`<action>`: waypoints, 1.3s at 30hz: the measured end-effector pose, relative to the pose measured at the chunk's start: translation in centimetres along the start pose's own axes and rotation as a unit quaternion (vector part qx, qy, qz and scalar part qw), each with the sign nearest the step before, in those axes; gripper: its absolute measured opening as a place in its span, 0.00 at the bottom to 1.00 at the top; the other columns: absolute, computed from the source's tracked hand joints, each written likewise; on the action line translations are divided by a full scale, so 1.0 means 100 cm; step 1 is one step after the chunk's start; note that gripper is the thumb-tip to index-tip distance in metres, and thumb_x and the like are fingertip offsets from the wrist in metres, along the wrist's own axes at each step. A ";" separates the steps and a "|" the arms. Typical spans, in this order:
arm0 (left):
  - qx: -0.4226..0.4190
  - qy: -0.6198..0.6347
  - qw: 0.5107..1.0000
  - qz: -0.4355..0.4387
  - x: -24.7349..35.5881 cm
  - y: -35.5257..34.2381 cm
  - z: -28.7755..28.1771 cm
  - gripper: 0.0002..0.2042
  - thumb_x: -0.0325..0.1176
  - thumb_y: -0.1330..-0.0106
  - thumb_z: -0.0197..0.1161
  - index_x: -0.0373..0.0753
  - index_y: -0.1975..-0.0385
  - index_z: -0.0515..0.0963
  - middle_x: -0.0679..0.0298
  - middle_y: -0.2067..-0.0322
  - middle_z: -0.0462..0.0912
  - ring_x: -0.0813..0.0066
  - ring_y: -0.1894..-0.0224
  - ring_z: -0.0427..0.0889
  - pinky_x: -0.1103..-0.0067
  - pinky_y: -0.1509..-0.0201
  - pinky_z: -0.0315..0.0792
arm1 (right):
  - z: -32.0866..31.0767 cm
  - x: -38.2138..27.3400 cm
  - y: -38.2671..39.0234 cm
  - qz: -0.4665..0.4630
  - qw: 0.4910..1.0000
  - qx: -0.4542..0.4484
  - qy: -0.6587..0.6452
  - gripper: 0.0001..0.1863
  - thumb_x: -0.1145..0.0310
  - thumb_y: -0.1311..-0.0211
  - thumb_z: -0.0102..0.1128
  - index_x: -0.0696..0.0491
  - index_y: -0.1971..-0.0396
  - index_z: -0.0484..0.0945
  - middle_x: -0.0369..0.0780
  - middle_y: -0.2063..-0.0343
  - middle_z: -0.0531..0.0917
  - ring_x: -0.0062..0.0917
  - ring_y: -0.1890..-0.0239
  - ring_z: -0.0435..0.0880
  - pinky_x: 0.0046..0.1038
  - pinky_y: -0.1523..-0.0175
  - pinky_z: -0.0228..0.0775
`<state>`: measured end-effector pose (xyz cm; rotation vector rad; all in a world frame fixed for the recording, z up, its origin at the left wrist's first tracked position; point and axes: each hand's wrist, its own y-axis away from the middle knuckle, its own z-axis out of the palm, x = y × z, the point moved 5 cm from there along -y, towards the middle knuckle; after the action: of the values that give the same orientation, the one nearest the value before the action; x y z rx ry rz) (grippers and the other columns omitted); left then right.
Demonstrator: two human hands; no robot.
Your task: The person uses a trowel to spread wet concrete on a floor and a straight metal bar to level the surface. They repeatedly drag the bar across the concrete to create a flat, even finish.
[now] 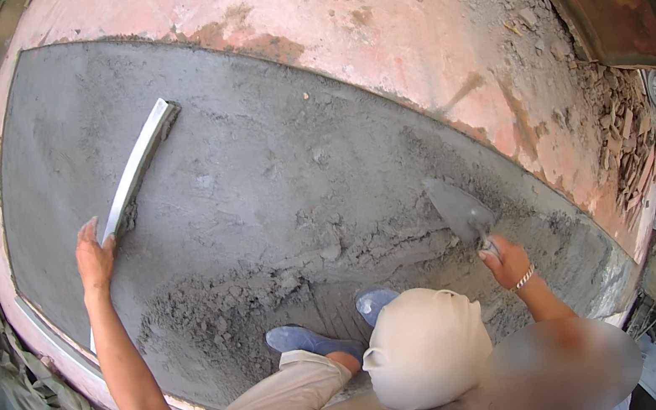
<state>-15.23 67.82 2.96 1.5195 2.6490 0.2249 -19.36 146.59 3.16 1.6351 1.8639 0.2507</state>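
Note:
My left hand (96, 255) grips a long, pale metal straightedge (137, 165) that lies on wet grey mortar (250, 140). The bar's far end has mortar clinging along its right side. My right hand (510, 263), with a bracelet at the wrist, is closed around the handle of a pointed trowel (461, 209). Its grey-smeared blade rests on or just over the mortar, tip pointing away and to the left. A rough, lumpy heap of mortar (221, 314) spreads between my two hands, close to my feet.
My blue shoes (314, 338) stand in the mortar. Pinkish floor (398, 50) borders the far and right sides. Rubble and broken pieces (623, 135) lie at the right. A metal strip (60, 338) lies along the left edge, beside a crumpled dark sheet (27, 377).

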 end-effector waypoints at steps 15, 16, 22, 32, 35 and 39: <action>-0.093 0.010 0.995 -0.045 -0.048 0.172 -0.023 0.22 0.23 0.39 0.65 0.35 0.43 0.76 0.49 0.42 0.77 0.49 0.39 0.75 0.65 0.34 0.67 | 0.084 0.015 0.049 0.041 0.998 -0.042 0.037 0.17 0.55 0.38 0.63 0.54 0.61 0.77 0.49 0.73 0.82 0.48 0.72 0.83 0.44 0.68 0.74; -0.096 0.017 0.995 -0.032 -0.045 0.175 -0.019 0.22 0.23 0.39 0.65 0.35 0.43 0.76 0.49 0.42 0.77 0.49 0.39 0.75 0.65 0.34 0.67 | 0.090 0.012 0.050 0.022 0.997 -0.058 0.038 0.17 0.54 0.38 0.64 0.54 0.61 0.78 0.49 0.73 0.82 0.48 0.72 0.83 0.43 0.69 0.74; -0.093 0.055 0.994 -0.032 -0.038 0.172 -0.020 0.21 0.23 0.40 0.66 0.34 0.45 0.77 0.49 0.44 0.78 0.50 0.40 0.76 0.66 0.34 0.68 | 0.114 -0.017 0.030 -0.092 0.994 -0.052 -0.020 0.19 0.52 0.39 0.65 0.54 0.62 0.78 0.47 0.75 0.83 0.46 0.74 0.83 0.42 0.70 0.75; -0.065 0.062 0.994 -0.060 -0.041 0.170 -0.035 0.20 0.25 0.41 0.66 0.34 0.47 0.78 0.49 0.45 0.79 0.49 0.41 0.77 0.66 0.35 0.69 | 0.063 -0.105 -0.042 -0.080 0.949 -0.259 -0.162 0.17 0.55 0.37 0.63 0.53 0.57 0.81 0.46 0.76 0.84 0.42 0.72 0.84 0.34 0.65 0.76; -0.062 0.045 0.995 -0.062 -0.046 0.175 -0.037 0.19 0.25 0.41 0.66 0.33 0.48 0.78 0.48 0.46 0.79 0.48 0.41 0.77 0.66 0.35 0.69 | 0.027 -0.145 -0.072 -0.179 0.953 -0.168 -0.180 0.15 0.61 0.38 0.63 0.56 0.57 0.81 0.46 0.74 0.84 0.42 0.71 0.85 0.35 0.63 0.77; -0.052 0.072 0.993 -0.076 -0.055 0.182 -0.036 0.19 0.26 0.41 0.66 0.33 0.48 0.78 0.48 0.46 0.80 0.48 0.41 0.77 0.65 0.35 0.69 | 0.007 -0.189 -0.106 -0.315 0.941 0.063 -0.103 0.18 0.64 0.40 0.65 0.59 0.55 0.79 0.49 0.64 0.84 0.43 0.66 0.85 0.37 0.60 0.78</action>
<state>2.55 71.88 9.54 1.3106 2.7979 0.4692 -27.23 126.33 3.27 1.0086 2.1522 -0.3073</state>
